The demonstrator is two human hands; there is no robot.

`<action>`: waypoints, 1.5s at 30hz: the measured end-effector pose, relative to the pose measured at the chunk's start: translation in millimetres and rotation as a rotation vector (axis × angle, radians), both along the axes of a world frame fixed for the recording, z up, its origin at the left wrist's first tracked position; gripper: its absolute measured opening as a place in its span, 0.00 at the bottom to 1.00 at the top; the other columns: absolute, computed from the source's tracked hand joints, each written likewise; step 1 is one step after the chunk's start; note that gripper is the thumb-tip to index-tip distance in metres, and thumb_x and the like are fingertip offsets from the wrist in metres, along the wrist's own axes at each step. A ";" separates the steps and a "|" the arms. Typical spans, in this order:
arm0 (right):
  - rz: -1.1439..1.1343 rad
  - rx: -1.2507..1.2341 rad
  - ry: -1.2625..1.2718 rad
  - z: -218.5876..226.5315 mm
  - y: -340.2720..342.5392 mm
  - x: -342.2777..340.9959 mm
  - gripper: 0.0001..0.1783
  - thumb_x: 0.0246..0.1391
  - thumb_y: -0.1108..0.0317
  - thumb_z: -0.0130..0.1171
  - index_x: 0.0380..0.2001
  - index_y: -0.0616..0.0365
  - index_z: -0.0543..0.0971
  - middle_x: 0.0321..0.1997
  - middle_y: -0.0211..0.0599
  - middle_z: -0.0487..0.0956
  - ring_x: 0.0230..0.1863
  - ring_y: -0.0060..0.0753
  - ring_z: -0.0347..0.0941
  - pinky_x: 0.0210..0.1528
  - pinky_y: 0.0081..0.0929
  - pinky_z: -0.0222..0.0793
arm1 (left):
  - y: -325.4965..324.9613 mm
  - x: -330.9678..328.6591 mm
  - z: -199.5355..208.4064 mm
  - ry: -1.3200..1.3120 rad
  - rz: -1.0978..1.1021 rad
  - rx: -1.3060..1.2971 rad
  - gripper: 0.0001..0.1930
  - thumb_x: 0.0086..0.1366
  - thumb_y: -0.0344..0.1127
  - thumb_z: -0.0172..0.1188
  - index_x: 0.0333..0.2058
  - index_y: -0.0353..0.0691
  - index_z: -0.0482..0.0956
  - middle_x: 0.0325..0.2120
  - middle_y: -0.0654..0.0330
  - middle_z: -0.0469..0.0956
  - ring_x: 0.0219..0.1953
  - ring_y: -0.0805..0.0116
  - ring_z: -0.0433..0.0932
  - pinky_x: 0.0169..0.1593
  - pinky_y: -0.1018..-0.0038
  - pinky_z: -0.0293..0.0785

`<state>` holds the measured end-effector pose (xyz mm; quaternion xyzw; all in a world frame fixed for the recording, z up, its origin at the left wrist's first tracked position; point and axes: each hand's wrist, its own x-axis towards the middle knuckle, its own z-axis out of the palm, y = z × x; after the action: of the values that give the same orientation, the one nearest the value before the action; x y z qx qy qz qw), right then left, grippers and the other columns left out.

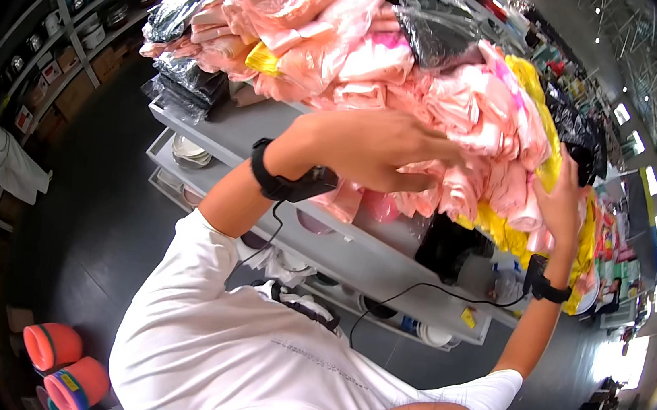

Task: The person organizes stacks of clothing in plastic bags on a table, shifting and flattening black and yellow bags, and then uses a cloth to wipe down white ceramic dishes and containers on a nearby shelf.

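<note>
Hands (379, 148) (561, 201) well apart at pink bundles (469, 108)

Readable text: none | print (318, 363) on white shirt (224, 339): too small | yellow tag (469, 317) on grey shelf (354, 261): illegible

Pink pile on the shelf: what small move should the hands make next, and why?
Probably press gently inward with both hands to steady the pink pile: its bundles look loosely heaped, the left hand is at its near side, thumb and fingers apart, and the right hand is at its right side by the yellow plastic. Whether the right hand grips is unclear.
</note>
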<state>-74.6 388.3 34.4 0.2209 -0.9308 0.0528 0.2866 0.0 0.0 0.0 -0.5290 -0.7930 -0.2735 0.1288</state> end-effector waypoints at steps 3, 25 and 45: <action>-0.190 0.133 -0.002 -25.8 -37.5 -3.5 0.38 0.46 0.62 0.67 0.60 0.62 0.66 0.57 0.52 0.70 0.56 0.56 0.67 0.58 0.45 0.65 | 11.1 -21.6 47.9 0.168 0.283 -0.168 0.19 0.66 0.36 0.52 0.55 0.43 0.71 0.50 0.50 0.74 0.50 0.50 0.76 0.55 0.58 0.72; 0.046 0.006 0.467 -13.2 -55.6 -40.5 0.16 0.53 0.60 0.61 0.33 0.65 0.78 0.34 0.46 0.75 0.38 0.54 0.72 0.42 0.43 0.69 | 114.7 -149.7 -28.4 0.322 0.711 0.253 0.25 0.58 0.39 0.57 0.56 0.64 0.74 0.46 0.53 0.76 0.53 0.52 0.73 0.49 0.58 0.73; 0.407 -0.364 -0.165 -17.7 -43.5 -30.0 0.29 0.65 0.53 0.54 0.59 0.66 0.69 0.58 0.48 0.72 0.60 0.41 0.68 0.62 0.35 0.61 | -16.5 44.4 2.9 0.214 0.423 0.852 0.23 0.57 0.32 0.63 0.52 0.41 0.71 0.43 0.55 0.77 0.48 0.59 0.76 0.52 0.64 0.73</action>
<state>-104.5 344.8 16.7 0.3429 -0.8627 0.2932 0.2285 44.4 -16.5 2.9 -0.2818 -0.6829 -0.4857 0.4674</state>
